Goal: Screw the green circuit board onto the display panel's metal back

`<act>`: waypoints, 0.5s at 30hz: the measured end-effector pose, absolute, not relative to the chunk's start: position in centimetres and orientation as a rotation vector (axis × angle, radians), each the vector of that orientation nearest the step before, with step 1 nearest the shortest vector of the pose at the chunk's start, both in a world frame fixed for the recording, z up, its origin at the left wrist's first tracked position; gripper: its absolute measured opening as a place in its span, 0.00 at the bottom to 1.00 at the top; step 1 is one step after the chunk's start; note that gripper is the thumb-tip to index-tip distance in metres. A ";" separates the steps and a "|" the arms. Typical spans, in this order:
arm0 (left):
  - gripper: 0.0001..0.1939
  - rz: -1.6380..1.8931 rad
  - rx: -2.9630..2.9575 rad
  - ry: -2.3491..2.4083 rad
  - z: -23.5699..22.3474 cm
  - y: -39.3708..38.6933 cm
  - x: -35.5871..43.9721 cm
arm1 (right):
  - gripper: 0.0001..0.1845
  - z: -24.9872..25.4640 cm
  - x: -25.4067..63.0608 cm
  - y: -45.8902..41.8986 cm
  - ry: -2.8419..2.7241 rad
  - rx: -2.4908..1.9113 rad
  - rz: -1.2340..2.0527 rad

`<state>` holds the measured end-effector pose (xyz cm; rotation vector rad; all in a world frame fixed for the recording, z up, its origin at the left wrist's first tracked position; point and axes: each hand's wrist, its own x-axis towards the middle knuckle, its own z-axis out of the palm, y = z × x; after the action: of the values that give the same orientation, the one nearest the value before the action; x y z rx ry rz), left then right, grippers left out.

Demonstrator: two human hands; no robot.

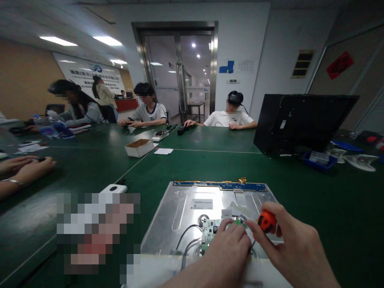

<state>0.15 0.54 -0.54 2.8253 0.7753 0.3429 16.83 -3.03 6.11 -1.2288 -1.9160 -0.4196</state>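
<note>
My right hand (295, 236) is closed round the orange and black handle of a screwdriver (267, 221). Its thin shaft slants down toward the panel, and the tip is hidden by my left hand. My left hand (229, 244) lies with bent fingers over a green circuit board (207, 232), touching it; the fingertips are partly hidden. Beneath the board is a flat silver metal display panel (162, 224) with a label. A blue circuit strip (216, 185) runs along the panel's far edge. Dark cables (183, 238) curve out from the board's left side.
To the left stand a white device (114, 188) and a blurred-out patch. Further off are an open cardboard box (139, 149) and a white paper (163, 151). A black monitor (303, 124) and a blue tray (319, 162) occupy the right. Other people sit around the green table (216, 162).
</note>
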 end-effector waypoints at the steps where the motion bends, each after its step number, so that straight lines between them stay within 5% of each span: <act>1: 0.13 0.350 2.833 0.789 -0.6 0.6 0.2 | 0.15 6.1 17.0 -2.9 -1.912 -1.247 -0.413; 7: 0.04 0.389 2.925 0.845 -1.4 0.7 0.4 | 0.23 5.9 17.7 -2.3 -1.863 -1.300 -0.445; 15: 0.07 0.425 2.892 0.833 -1.4 0.7 0.4 | 0.16 6.2 17.5 -2.8 -1.942 -1.292 -0.114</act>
<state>0.35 0.70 -1.45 2.8917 0.8329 0.4253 17.54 -2.79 6.23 -1.2921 -1.9420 -0.1142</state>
